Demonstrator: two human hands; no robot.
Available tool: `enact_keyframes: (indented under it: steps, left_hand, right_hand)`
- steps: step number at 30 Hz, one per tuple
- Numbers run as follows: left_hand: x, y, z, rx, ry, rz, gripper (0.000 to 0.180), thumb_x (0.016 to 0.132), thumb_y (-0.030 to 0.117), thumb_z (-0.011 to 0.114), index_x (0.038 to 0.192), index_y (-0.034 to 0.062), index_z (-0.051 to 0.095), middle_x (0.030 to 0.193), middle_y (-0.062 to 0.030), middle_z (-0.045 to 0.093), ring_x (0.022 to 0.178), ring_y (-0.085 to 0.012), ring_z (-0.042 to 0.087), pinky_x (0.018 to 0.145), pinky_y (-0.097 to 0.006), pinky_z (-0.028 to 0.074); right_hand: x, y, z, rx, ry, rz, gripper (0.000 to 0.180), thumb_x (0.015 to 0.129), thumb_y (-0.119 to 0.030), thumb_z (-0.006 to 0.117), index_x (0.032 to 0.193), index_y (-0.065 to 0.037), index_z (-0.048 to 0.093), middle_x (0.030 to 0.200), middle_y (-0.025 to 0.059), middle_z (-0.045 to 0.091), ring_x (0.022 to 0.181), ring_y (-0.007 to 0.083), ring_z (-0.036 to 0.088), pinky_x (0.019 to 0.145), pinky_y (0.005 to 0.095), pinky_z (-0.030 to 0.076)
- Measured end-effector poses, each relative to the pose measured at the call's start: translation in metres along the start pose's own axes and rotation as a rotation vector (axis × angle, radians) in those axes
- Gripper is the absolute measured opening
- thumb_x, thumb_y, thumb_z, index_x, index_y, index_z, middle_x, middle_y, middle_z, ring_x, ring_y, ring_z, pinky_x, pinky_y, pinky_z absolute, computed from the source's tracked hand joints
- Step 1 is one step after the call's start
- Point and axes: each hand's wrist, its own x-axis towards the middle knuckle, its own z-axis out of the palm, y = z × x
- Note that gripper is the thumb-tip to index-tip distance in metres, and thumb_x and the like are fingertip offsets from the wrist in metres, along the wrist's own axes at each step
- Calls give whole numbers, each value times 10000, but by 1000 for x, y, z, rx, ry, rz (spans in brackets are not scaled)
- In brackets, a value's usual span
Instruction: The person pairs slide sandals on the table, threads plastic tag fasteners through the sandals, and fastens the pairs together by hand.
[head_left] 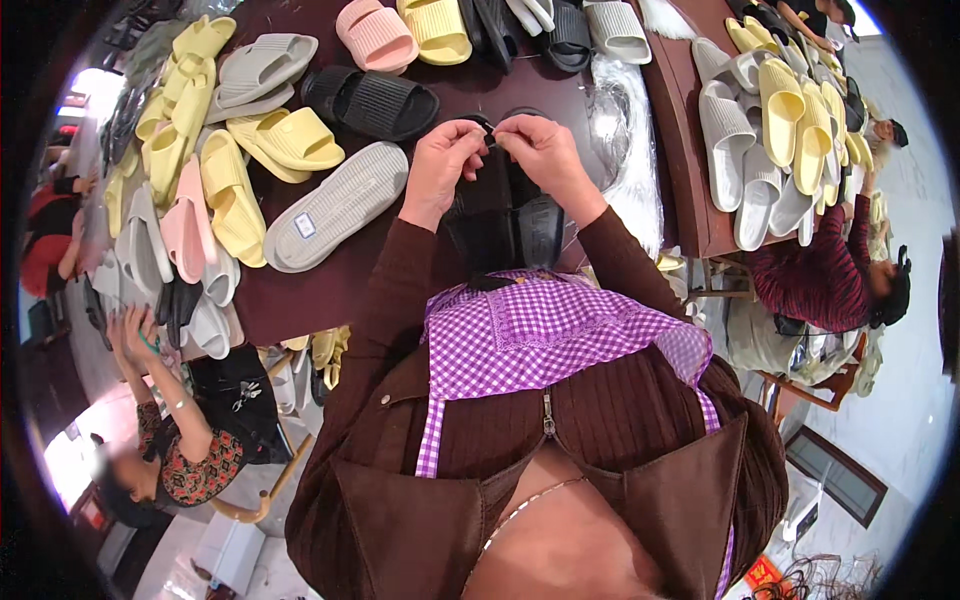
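Left pile: yellow, grey and pink slippers (pixel 228 200), upper left of frame.
Grey slipper (pixel 340 205): sole up, left of the hands.
Left hand (pixel 442 165): upper centre, fingertips pinched on small dark piece (pixel 489 139); can't tell what it is.
Black slippers (pixel 482 238): side by side, upper centre, below the hands.
Right hand (pixel 545 155): fingertips pinched at same piece.
Clear plastic (pixel 628 150): right of right hand.

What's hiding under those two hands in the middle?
Below and between the left hand and right hand, I see black slides, with maroon table beside them. Whatever lies directly beneath the palms is covered.
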Motion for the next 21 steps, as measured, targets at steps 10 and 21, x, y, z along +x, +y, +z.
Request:
enact_keyframes:
  steps: [10, 21]
  left_hand:
    - [1, 2, -3, -6, -43, -42, 77, 879, 121, 570, 902, 60, 611, 718, 11, 582, 559, -42, 501, 464, -176, 394]
    - [2, 2, -5, 4, -60, -62, 69, 875, 123, 578, 889, 66, 614, 706, 23, 569, 552, -35, 487, 461, -175, 382]
  right_hand:
    - [2, -12, -1, -270, 54, -238, 72, 747, -100, 614, 727, -34, 635, 616, 125, 597, 588, 286, 597, 566, 382, 478]
    - [4, -11, -1, -306, 55, -264, 68, 745, -99, 605, 714, -43, 628, 599, 116, 585, 571, 280, 582, 560, 389, 467]
